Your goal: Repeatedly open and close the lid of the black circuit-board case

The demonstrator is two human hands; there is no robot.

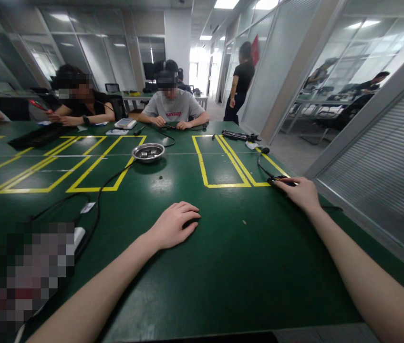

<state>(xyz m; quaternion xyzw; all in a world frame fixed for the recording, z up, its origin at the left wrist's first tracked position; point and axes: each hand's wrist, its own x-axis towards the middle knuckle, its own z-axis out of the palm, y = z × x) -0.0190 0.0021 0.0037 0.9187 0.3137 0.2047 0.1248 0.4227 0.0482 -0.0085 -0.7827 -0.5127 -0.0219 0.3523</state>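
My left hand rests palm down on the green table near its middle, fingers curled over a small dark thing that is mostly hidden. Far to the right, my right hand lies on a small black device with a red tip at the table's right edge. A thin black cable runs from that device up to a small round end. The right hand's fingers lie over the device; whether they grip it is hard to see.
A round metal bowl with small parts stands mid-table among yellow tape rectangles. Black cables trail at the left. A black tool lies far right. Two people sit across the table; another stands in the aisle.
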